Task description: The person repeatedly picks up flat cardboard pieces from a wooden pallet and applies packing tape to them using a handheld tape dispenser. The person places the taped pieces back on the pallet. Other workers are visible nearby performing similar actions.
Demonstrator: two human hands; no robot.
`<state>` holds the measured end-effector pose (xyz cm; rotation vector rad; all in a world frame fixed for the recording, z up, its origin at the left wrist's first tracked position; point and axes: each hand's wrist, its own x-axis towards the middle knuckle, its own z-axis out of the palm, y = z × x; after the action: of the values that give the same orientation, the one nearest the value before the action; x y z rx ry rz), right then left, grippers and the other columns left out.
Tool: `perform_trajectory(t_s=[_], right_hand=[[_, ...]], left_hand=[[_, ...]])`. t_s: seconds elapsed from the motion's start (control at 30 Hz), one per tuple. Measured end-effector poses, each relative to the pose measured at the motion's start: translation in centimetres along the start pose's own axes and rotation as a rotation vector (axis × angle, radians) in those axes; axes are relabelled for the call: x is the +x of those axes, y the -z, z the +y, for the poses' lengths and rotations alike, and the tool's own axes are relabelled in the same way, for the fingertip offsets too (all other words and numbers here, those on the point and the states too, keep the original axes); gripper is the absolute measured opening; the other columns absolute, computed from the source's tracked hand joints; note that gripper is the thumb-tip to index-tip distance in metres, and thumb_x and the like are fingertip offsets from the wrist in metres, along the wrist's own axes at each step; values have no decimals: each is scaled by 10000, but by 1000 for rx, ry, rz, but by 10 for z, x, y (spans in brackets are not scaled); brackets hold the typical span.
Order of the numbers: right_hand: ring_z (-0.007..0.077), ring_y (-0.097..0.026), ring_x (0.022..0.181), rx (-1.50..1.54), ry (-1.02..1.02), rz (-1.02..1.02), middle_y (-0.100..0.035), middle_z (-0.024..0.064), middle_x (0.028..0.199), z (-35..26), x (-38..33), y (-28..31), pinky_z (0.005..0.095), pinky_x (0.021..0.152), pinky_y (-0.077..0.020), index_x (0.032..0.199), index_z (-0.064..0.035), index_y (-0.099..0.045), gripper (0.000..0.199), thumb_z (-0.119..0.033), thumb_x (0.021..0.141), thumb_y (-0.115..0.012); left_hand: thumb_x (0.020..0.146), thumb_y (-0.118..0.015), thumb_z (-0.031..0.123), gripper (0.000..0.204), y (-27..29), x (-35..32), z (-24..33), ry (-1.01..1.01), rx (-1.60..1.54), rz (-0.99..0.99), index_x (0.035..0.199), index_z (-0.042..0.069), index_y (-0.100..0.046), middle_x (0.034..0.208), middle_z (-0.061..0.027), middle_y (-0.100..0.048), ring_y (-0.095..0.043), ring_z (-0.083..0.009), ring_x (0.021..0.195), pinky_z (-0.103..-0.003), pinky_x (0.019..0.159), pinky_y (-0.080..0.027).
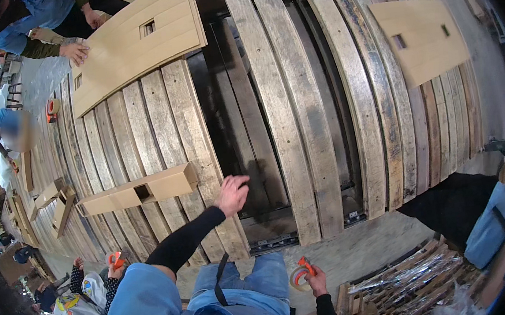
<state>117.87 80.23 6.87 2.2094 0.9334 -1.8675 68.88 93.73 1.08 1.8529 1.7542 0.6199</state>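
My left hand (232,195) reaches out over the wooden slats, fingers partly spread and nothing in them. Beside it, to the left, lies a long folded cardboard box (169,184) with a square cut-out. Low at my right side, my right hand (318,281) is closed on an orange tape dispenser (305,265). Its roll of tape (298,279) hangs below the handle. The slatted wooden table (160,124) stretches out in front of me, with a dark gap just beyond my left fingertips.
A person's hand (75,52) rests on a large flat cardboard sheet (123,39) at the far left. Another cardboard sheet (428,40) lies far right. A tape dispenser (52,111) sits near the table's left end. Wrapped wooden pieces (401,283) stand lower right.
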Motion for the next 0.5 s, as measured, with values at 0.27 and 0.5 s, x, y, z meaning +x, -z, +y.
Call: perform_trajectory(t_s=[0.27,0.5], right_hand=[[206,-656,1068,-41,11,63,-679,131,1210,-32,16,15,324,924,-522,1392,52,-544,669,-9,747,-710],[210,-651,1106,0,6,59,-680,123,1233,-23,9,22,318,957,-512,1406,26,-543,660,-42,777,-730]], left_hand=[[830,-663,114,174,-29,-17,59,91,-102,-109,992,53,-646,1262,-112,-619,-585,-333,1154,-467,1006,-455],[860,-673,131,271,-39,67,83,126,-208,-85,1104,16,-645,1212,-148,-647,-621,-357,1104,-449,954,-500]])
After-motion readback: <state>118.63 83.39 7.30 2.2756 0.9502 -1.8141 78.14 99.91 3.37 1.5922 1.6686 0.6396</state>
